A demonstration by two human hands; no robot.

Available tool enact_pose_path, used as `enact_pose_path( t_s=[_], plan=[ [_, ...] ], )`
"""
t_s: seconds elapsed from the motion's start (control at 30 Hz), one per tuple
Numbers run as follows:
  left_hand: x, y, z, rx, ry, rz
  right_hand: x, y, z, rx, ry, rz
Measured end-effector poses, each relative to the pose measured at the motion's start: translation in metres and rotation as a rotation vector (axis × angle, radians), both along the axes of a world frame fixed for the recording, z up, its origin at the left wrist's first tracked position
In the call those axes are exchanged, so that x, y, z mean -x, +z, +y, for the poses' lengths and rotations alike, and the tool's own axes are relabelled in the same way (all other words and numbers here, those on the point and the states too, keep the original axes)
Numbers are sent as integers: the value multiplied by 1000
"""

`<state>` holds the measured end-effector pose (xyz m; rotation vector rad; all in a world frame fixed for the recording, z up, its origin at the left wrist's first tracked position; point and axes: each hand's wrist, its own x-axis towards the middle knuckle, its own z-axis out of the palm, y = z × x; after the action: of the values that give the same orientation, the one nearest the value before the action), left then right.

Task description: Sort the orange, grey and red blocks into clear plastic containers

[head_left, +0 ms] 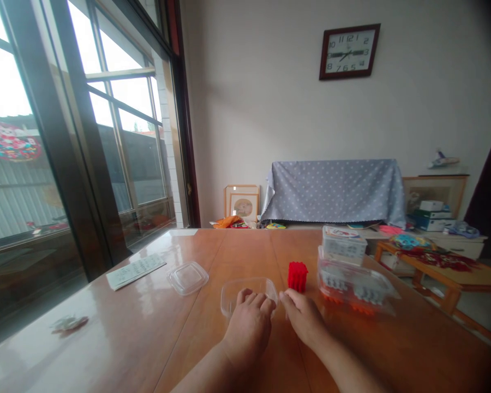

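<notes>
A clear, lidless plastic container (229, 292) stands on the table in front of me. My left hand (251, 322) is closed over its near side, with the fingers curled at the rim. At the container's right wall is my right hand (303, 315), closed, its fingertips up against the edge; the undersides of the fingers are hidden. Just beyond my right hand stands a red ridged block-like bundle (298, 277). A clear plastic lid (188, 278) lies flat to the left of the container.
On the right, a clear plastic box (355, 289) holds grey and orange ridged pieces, with a smaller clear box (343, 245) behind it. A paper booklet (136, 271) and a small crumpled wrapper (69, 324) lie on the wooden table (147, 338) at left. Windows flank the left side.
</notes>
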<state>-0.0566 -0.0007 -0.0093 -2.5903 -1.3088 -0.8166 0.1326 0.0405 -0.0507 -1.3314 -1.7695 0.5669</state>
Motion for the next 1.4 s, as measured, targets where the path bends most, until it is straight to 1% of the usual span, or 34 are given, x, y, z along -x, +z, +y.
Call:
enact_pose_path(
  t_s=[0.2,0.4,0.53,0.93,1.07,1.27,1.4],
  plan=[
    [-4,-7,2,-81,-20,16,-1,0,4,11,-31,14],
    [-7,-13,7,-105,-52,21,-2,-1,6,7,-93,-9],
    [-7,-15,8,-116,-48,26,-2,0,8,22,-90,-22],
    [-5,-12,8,-105,-57,18,-4,-2,11,39,-70,4],
    [-6,-11,6,-100,-63,13,-5,-3,15,55,-84,17],
    [-7,-11,6,-104,-93,22,-7,-4,18,86,-90,48],
    [-9,-11,5,-116,-135,21,-9,-3,20,80,-91,20]
  ],
)
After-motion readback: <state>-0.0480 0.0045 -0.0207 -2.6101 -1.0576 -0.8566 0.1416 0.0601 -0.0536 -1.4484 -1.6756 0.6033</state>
